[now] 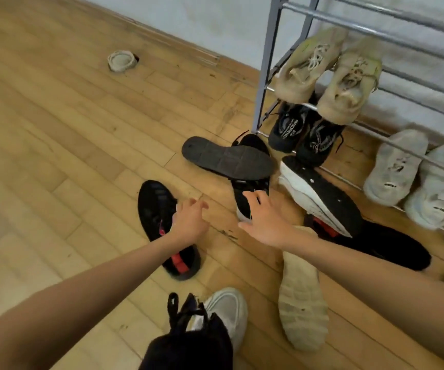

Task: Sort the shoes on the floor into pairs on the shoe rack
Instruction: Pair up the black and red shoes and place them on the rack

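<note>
Head view:
Left hand point(188, 222): fingers loosely spread, holding nothing — just over a black shoe with red tab point(159, 225) at 9 o'clock of centre.
Right hand point(262, 220): spread wide, empty, fingertips at a black sneaker point(244, 198).
In the way: an upturned black sole point(226, 158) lies across that sneaker; a white-edged sole point(319, 193) at 3 o'clock.
Shoe rack point(269, 62): at 1 o'clock, 3 pairs — beige point(327, 73), black point(303, 134), white point(413, 177).

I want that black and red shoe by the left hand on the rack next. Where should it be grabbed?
Grip the black and red shoe at the rim of its ankle opening, coming down from above. It lies upright on the floor, opening up, with its heel toward the person, and the left hand is right above the opening, fingers loosely curled.
</note>
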`<state>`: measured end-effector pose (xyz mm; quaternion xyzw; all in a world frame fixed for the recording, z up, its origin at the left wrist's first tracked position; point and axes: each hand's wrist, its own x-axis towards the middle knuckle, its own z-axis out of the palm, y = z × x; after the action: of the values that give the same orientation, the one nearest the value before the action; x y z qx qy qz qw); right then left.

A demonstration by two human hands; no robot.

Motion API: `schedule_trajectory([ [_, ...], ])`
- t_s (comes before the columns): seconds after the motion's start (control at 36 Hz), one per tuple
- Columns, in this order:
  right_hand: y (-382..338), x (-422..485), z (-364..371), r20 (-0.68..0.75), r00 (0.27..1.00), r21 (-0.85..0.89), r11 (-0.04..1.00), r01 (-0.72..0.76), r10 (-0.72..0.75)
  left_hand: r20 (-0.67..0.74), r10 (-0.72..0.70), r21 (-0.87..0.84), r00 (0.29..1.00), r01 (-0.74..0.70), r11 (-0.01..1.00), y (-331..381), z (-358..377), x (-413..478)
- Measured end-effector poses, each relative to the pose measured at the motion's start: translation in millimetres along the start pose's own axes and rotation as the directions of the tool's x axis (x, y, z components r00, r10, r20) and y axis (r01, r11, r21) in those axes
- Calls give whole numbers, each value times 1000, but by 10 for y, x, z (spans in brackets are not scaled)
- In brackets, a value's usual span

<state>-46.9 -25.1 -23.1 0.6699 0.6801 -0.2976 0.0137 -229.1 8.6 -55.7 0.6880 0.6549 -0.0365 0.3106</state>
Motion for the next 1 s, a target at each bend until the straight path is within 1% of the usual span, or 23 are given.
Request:
schedule_trajectory([
  [0.03, -10, 26, 59, 30, 999, -8, 1000, -9, 10, -18, -57, 40, 998, 58, 998, -111, 29, -34],
  [0.08, 3, 95, 163, 43, 999, -81, 996, -23, 26, -55, -147, 91, 988, 152, 984, -310, 83, -96],
  [0.14, 29, 187, 243, 23, 997, -117, 991, -69, 72, -92, -247, 49, 965, 252, 967, -450, 112, -136],
  [0.19, 42, 277, 281, -1, 987, -68, 985, -158, 158, -97, -404, -120, 910, 392, 912, -520, 112, -135],
  [0.22, 43, 320, 291, -7, 978, -20, 978, -207, 207, -67, -492, -237, 868, 465, 853, -545, 113, -120],
  [0.28, 53, 400, 304, 5, 955, 98, 950, -296, 297, 32, -630, -457, 776, 572, 681, -574, 120, -99],
  [0.31, 62, 438, 311, 18, 944, 144, 933, -329, 330, 87, -670, -536, 738, 601, 593, -570, 125, -97],
  [0.33, 68, 468, 316, 25, 937, 164, 923, -349, 350, 138, -693, -588, 707, 622, 517, -558, 127, -105],
  [0.36, 78, 494, 325, 27, 935, 164, 921, -354, 355, 174, -706, -619, 687, 634, 464, -549, 125, -110],
  [0.42, 89, 507, 337, 19, 936, 141, 925, -352, 353, 182, -721, -653, 668, 631, 419, -567, 109, -100],
  [0.44, 93, 496, 337, 16, 937, 119, 930, -349, 349, 184, -722, -679, 667, 618, 397, -617, 111, -76],
  [0.47, 94, 479, 336, 16, 940, 91, 936, -340, 340, 210, -716, -719, 666, 602, 349, -671, 107, -52],
  [0.53, 102, 437, 326, 26, 950, 41, 949, -312, 311, 322, -657, -793, 682, 573, 206, -741, 85, -39],
  [0.56, 109, 416, 314, 29, 953, 36, 953, -301, 300, 373, -614, -812, 695, 565, 146, -745, 87, -42],
  [0.58, 120, 396, 302, 30, 956, 39, 955, -293, 292, 407, -575, -821, 709, 560, 109, -715, 83, -62],
  [0.69, 141, 304, 202, 28, 967, 56, 966, -253, 252, 428, -456, -860, 781, 506, 60, -434, 89, -148],
  [0.75, 145, 257, 149, 30, 968, 126, 960, -251, 249, 379, -393, -892, 838, 444, 85, -300, 115, -177],
  [0.81, 163, 218, 118, 41, 972, 229, 945, -233, 230, 284, -343, -919, 895, 357, 169, -177, 152, -179],
  [0.83, 177, 188, 103, 45, 975, 286, 933, -221, 217, 220, -316, -922, 923, 303, 242, -99, 149, -179],
  [0.89, 207, 113, 56, 1, 985, 379, 911, -161, 174, 126, -245, -896, 961, 216, 389, 58, 114, -148],
  [0.94, 225, 20, -18, -42, 988, 482, 869, -112, 151, 98, -165, -865, 981, 166, 474, 237, 49, -100],
  [1.0, 279, -76, -46, -27, 986, 631, 767, -113, 167, 84, -87, -836, 993, 118, 536, 424, 12, -57],
])
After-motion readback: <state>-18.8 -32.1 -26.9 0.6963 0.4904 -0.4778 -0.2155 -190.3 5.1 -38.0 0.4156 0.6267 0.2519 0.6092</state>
